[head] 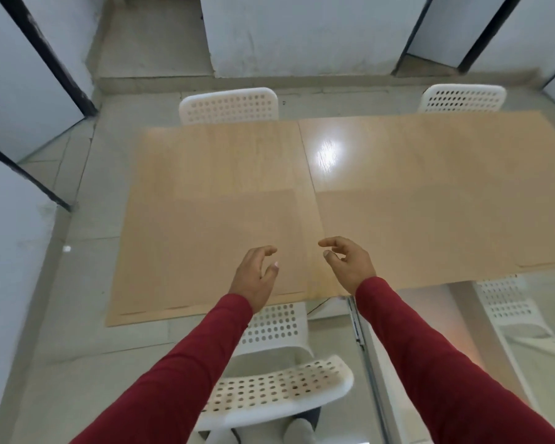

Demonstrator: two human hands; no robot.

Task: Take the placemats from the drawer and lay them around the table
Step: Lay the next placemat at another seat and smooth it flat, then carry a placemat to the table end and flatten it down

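A light wooden table [205, 193] fills the middle of the view, its top split by a seam [311, 187] into two panels. Both my arms reach forward in red sleeves. My left hand [257, 277] hovers over the table's near edge, fingers curled loosely and apart, holding nothing. My right hand [346, 264] is just right of the seam, also above the near edge, fingers apart and empty. The two hands are a short gap apart. No placemat and no drawer shows in this view.
A white perforated chair [269, 386] stands right below my arms at the near side. Two more white chairs [228, 104] [462, 97] are tucked in at the far side, another [507, 302] at the near right. White partitions with dark frames [45, 59] line the room.
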